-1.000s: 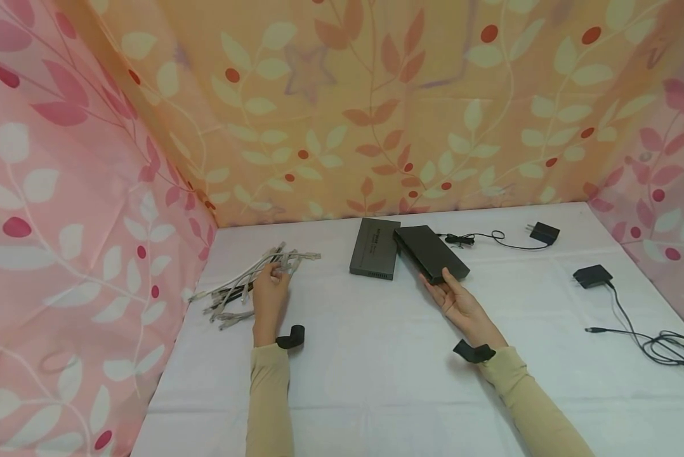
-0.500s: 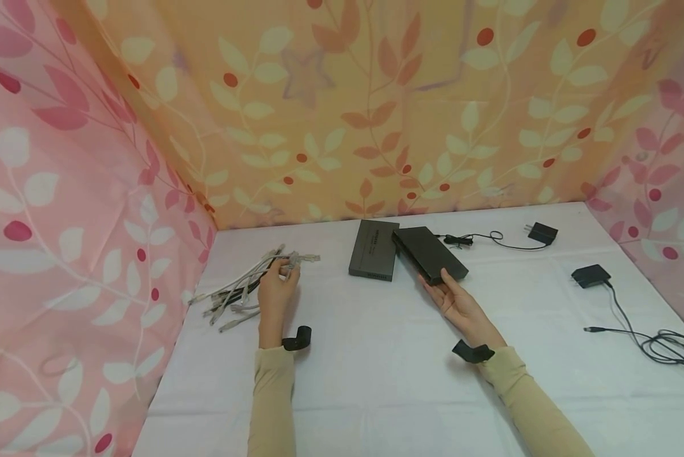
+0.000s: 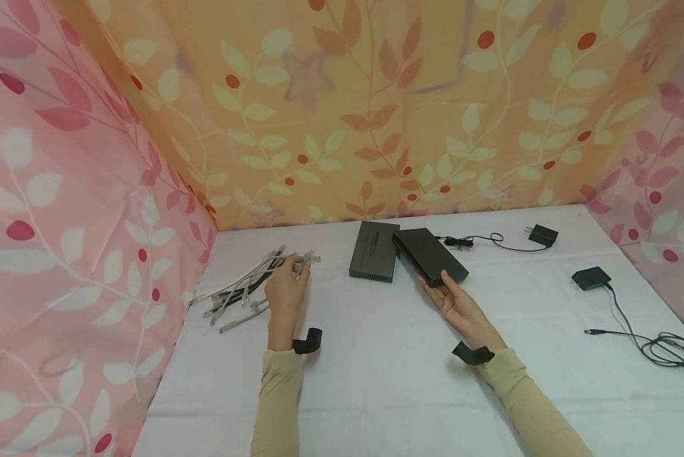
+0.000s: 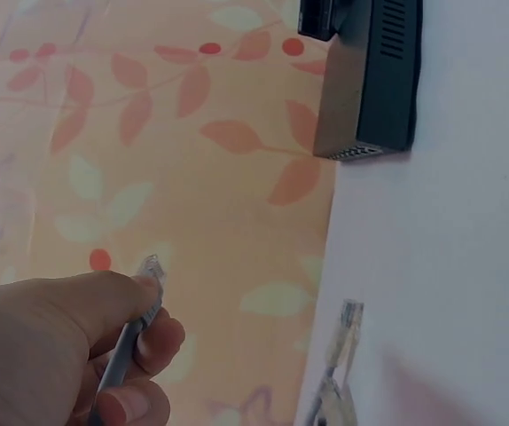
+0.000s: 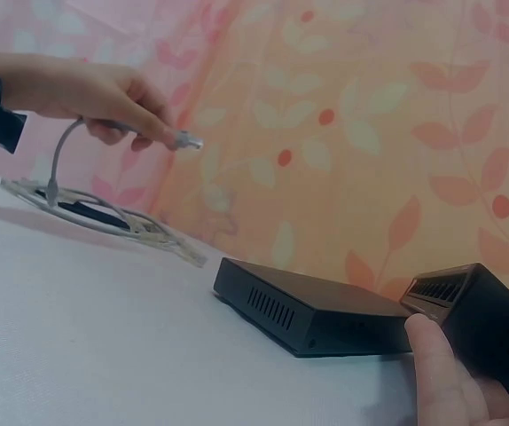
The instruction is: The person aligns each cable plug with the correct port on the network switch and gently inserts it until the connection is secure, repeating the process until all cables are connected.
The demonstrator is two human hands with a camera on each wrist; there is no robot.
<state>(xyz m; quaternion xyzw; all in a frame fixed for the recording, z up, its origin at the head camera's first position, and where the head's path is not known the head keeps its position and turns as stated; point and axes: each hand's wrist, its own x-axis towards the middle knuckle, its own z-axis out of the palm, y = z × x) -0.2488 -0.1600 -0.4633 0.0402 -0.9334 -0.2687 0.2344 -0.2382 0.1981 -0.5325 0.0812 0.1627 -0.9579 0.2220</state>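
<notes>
My left hand [image 3: 287, 289] pinches a grey network cable [image 4: 120, 359] just behind its clear plug [image 4: 152, 266], above a pile of network cables [image 3: 236, 293] at the table's left. In the right wrist view this cable [image 5: 58, 160] hangs in a curve from the hand, its plug [image 5: 188, 139] pointing right. My right hand [image 3: 462, 311] grips the near end of a black network switch [image 3: 430, 254], thumb on top and fingers beneath. That switch is tilted, with a row of ports [image 5: 441, 288] showing. Beside it, a second network switch [image 3: 374, 251] lies flat.
Behind the held switch lies a power adapter [image 3: 543, 235] with a thin black cord. Another power adapter [image 3: 591, 277] and its coiled cord [image 3: 670, 349] lie at the right. Patterned curtains [image 3: 342, 127] enclose the back and sides of the white table [image 3: 376, 381].
My left hand has moved right across the cable pile, the pinched cable with it. The right hand and its switch have stayed put.
</notes>
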